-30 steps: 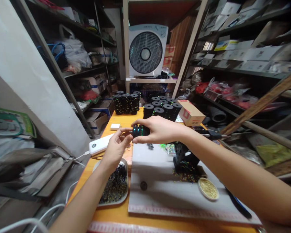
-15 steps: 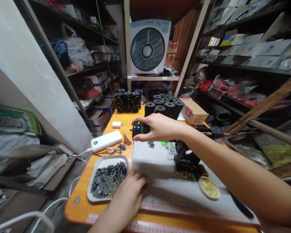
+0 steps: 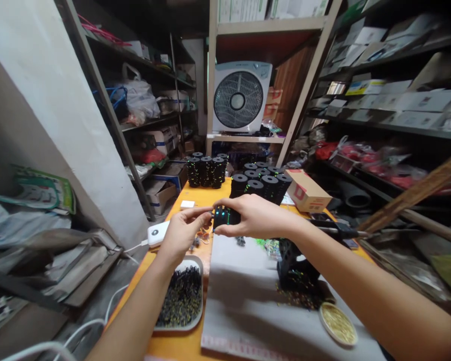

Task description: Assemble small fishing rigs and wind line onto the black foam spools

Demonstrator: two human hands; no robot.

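My right hand (image 3: pixel 257 216) is wrapped round a black spool (image 3: pixel 222 216) with bluish glints and a green thread-like mark, held level above the table. At the spool's left end, my left hand (image 3: pixel 184 233) pinches with thumb and fingertips beside a short thin pin; whatever lies between the fingertips is too small to make out. Below my left forearm is a white tray (image 3: pixel 202 301) of small black tube-like pieces (image 3: pixel 184 293). A black winding device (image 3: pixel 289 260) stands below my right forearm on a grey-white board (image 3: pixel 240 311).
Upright black spools (image 3: pixel 206 173) with green and yellow specks stand at the back, beside more spools (image 3: pixel 255 185) and a cardboard box (image 3: pixel 308 190). A dish of gold-coloured bits (image 3: pixel 338 323) sits at front right. A power bank (image 3: pixel 158 233) with a cable lies left; a box fan (image 3: pixel 238 98) faces me.
My left hand has risen from beside the tray to the left end of the spool and closed its fingertips there. My right hand still holds the spool. The view has tilted upward.
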